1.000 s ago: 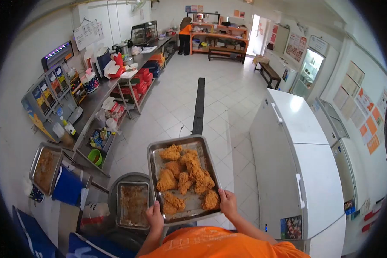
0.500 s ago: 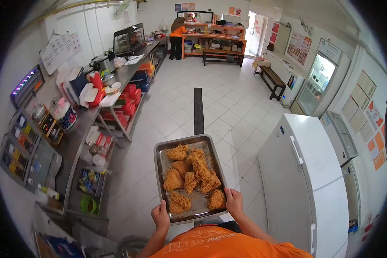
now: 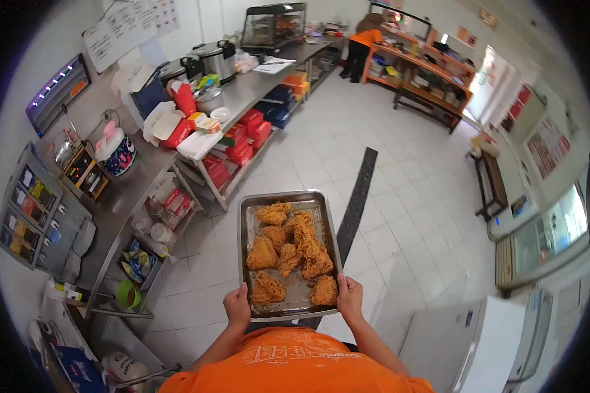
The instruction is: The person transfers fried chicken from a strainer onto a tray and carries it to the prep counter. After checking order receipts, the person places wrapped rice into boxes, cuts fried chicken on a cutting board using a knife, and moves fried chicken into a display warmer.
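A rectangular metal tray is held level in front of my body, over the tiled floor. Several pieces of golden fried chicken lie on it, with bare metal showing along the right side and near edge. My left hand grips the near left corner, thumb on the rim. At the near right corner my right hand is closed round the edge in the same way. The fingers under the tray are hidden.
Left stands a steel counter with pots, red boxes and a glass display warmer. A white chest freezer is at near right. At the back, a person in orange bends by an orange shelf. A bench stands right.
My view has swung to the left, so the counter comes nearer the middle and the freezer slides down to the right. The tray stays in both hands.
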The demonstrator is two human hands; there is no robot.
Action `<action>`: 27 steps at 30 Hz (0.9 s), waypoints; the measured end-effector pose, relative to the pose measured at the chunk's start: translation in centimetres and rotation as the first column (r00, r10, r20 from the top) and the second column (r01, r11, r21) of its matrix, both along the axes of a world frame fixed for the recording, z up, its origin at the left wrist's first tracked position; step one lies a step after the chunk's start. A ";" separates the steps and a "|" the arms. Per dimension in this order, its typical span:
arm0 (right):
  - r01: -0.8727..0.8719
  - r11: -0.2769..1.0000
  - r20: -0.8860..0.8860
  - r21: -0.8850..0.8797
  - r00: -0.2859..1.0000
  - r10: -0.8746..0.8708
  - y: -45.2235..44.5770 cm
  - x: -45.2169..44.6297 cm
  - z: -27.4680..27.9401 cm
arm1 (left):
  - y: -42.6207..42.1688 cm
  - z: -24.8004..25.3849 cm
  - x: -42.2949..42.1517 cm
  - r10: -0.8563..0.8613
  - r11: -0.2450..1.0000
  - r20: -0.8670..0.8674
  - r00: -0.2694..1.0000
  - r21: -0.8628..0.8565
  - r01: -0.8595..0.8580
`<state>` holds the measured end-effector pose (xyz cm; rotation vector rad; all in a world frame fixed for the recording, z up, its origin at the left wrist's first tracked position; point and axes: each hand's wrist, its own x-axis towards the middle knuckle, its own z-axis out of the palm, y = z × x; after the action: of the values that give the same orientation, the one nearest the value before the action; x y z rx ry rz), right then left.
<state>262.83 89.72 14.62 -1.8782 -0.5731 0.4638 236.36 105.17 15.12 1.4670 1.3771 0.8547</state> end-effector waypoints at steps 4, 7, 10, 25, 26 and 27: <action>-0.040 0.998 -0.011 0.049 0.999 0.041 10.9 7.6 -2.6 | 10.6 -1.5 6.5 0.057 0.998 -0.042 0.997 0.028 -0.056; -0.017 0.986 -0.084 0.167 0.996 0.031 19.0 15.3 -2.5 | 18.8 -1.6 15.3 0.036 0.988 -0.094 0.995 0.152 -0.022; 0.024 0.988 -0.079 0.155 0.997 -0.012 25.9 23.4 -1.9 | 26.5 0.9 23.8 -0.010 0.992 -0.036 0.999 0.128 0.014; 0.089 0.991 0.012 0.097 0.996 -0.091 56.0 58.8 -2.9 | 60.4 -0.6 60.2 -0.108 0.990 -0.044 0.993 0.083 0.112; 0.072 0.993 0.030 0.095 0.997 -0.075 59.2 61.0 -3.5 | 63.0 -0.5 62.3 -0.098 0.992 -0.032 0.995 0.077 0.100; 0.059 0.993 -0.001 0.101 0.998 -0.059 62.4 63.6 -4.4 | 65.7 -0.8 64.0 -0.088 0.993 -0.024 0.996 0.073 0.089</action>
<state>326.40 152.16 10.20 -1.7941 -0.5314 0.3867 300.39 170.92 14.33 1.5857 1.2977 0.8437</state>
